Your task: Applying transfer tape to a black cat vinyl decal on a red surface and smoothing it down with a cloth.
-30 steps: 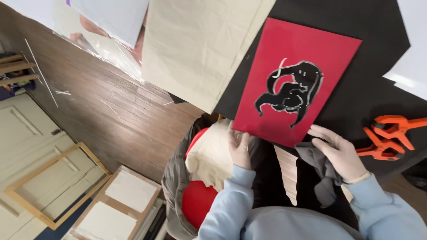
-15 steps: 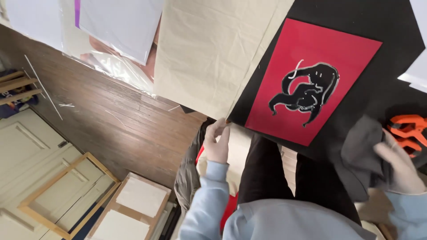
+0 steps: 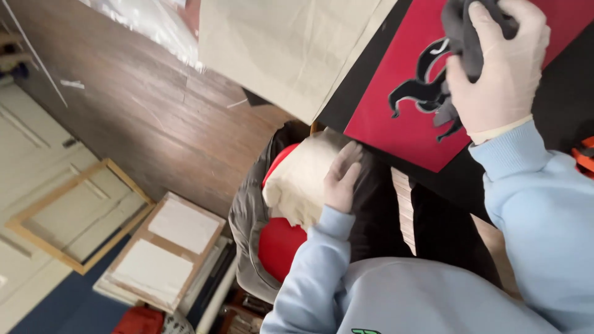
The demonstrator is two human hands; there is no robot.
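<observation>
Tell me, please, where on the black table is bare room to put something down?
Bare black table shows right of the red print, beside the right hand holding the grey cloth. The beige paper sheet covers the left side.

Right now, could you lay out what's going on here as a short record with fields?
Right hand: gloved, gripping a dark grey cloth over the red print
Left hand: gloved, resting on a cream cloth at the lap
Print: red sheet with a black figure, lying on a black table
Floor: dark wood, wooden frames nearby
</observation>
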